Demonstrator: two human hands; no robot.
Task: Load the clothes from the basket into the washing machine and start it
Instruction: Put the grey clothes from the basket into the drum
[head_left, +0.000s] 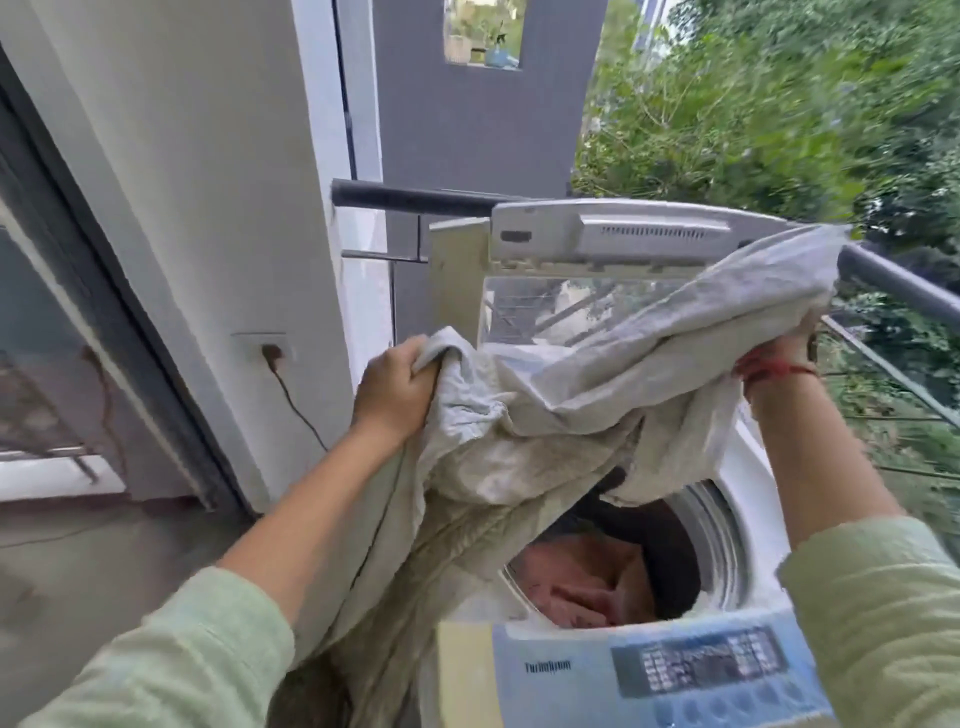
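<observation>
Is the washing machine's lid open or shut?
Open: the lid stands raised behind the drum, where clothes already lie.

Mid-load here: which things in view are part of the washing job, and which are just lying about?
Job: pale grey sheet, washing machine, open lid, clothes in the drum, control panel.
Just there: wall socket with plug, balcony railing, sliding door, trees.
</observation>
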